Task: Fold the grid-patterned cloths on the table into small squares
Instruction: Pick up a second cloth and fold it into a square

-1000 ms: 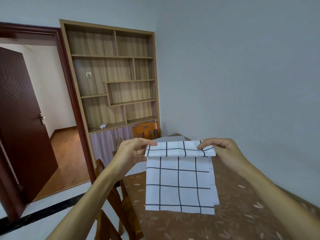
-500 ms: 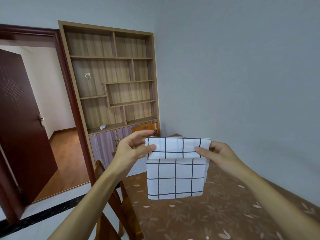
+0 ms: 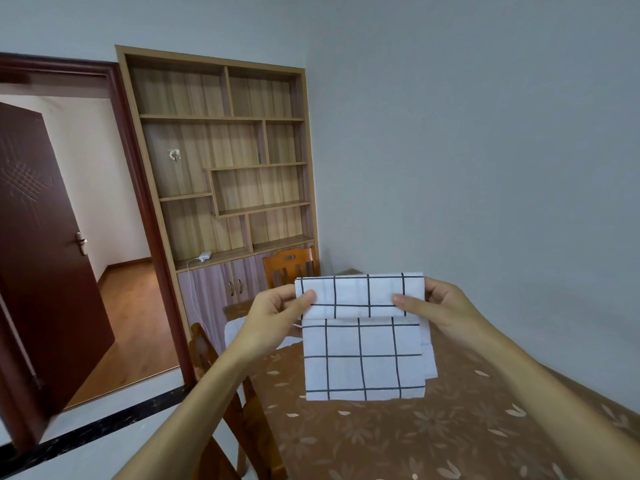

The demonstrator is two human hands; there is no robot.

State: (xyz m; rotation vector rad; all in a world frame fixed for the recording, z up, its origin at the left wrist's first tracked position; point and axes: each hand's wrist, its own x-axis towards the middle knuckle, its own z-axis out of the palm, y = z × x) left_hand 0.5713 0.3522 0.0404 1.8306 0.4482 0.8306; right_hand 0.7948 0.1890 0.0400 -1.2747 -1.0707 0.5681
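Aloft, each hand (image 3: 277, 313) pinches a soft, folded, rectangular grid cloth (image 3: 363, 355)

The worktop (image 3: 398, 441) is covered by a brown cloth printed with pale leaves and flowers. At its far left edge lies a crumpled white cloth (image 3: 232, 332), mostly hidden behind a forearm. 2 wooden chairs (image 3: 290, 265) stand against its sides.
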